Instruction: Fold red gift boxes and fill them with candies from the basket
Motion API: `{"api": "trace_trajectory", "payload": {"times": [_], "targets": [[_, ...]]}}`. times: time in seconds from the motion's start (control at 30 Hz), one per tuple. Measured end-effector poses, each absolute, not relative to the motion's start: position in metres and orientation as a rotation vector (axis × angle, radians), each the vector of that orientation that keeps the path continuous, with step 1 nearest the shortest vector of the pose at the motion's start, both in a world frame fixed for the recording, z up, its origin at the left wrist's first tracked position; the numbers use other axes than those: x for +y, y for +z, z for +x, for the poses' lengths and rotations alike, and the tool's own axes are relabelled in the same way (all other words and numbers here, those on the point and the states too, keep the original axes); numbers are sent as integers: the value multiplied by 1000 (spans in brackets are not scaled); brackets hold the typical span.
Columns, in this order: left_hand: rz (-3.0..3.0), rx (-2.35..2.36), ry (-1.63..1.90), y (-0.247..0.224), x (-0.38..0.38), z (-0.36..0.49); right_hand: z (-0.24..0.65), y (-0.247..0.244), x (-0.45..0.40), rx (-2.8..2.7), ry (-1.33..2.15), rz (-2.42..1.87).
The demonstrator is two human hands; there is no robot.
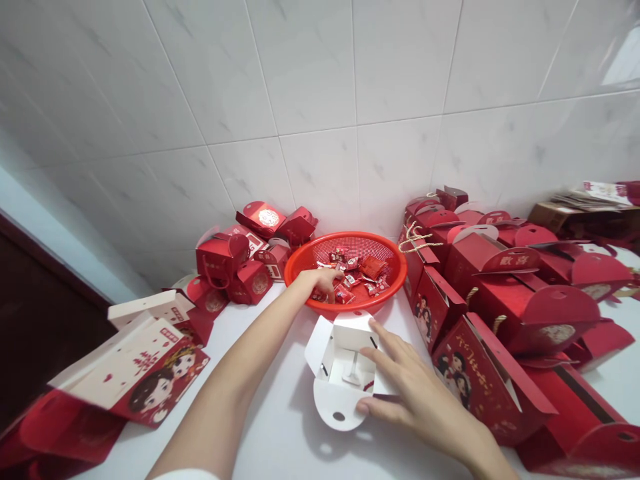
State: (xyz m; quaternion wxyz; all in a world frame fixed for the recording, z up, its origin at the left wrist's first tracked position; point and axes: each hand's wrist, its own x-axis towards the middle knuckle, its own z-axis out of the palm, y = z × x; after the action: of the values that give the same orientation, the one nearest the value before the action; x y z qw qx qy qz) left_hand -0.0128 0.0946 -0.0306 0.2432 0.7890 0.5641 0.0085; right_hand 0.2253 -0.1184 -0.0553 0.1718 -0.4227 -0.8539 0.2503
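Note:
My left hand reaches over the rim of a red plastic basket, in among small wrapped candies. Its fingers are bent downward and partly hidden; whatever they hold cannot be made out. In front of the basket stands an open gift box with its white inside showing and its flaps spread. My right hand grips this box from the right, fingers on the far and right flaps and thumb on the near flap. A pale, stemmed shape and a bit of dark red lie inside the box.
Red gift boxes crowd the right side, some with gold cord handles. More red boxes are heaped at the left, with a cream-and-red printed box nearer me. Behind the white table rises a tiled wall.

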Motion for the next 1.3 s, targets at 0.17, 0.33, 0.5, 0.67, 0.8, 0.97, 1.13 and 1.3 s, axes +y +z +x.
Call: {"api": "trace_trajectory", "payload": {"times": [0.17, 0.33, 0.5, 0.67, 0.8, 0.97, 1.13, 1.3], "targets": [[2139, 1563, 85, -32, 97, -10, 225, -55, -119, -2435, 719, -1216], [2068, 1526, 352, -28, 99, -10, 224, -55, -119, -2437, 712, -1208], [1907, 1460, 582, -25, 100, -12, 224, -56, -119, -2434, 709, -1196], [1823, 1413, 727, -25, 99, -13, 225, -57, -118, -2424, 703, -1181], [1845, 1423, 818, -27, 103, -14, 224, -57, -118, -2437, 700, -1194], [1930, 1498, 843, -26, 109, -13, 224, -55, -119, -2444, 708, -1200], [2086, 1466, 527, -24, 99, -6, 223, -53, -120, -2442, 716, -1206], [2212, 1462, 185, -24, 86, 3, 223, -53, -119, -2440, 730, -1203]]}}
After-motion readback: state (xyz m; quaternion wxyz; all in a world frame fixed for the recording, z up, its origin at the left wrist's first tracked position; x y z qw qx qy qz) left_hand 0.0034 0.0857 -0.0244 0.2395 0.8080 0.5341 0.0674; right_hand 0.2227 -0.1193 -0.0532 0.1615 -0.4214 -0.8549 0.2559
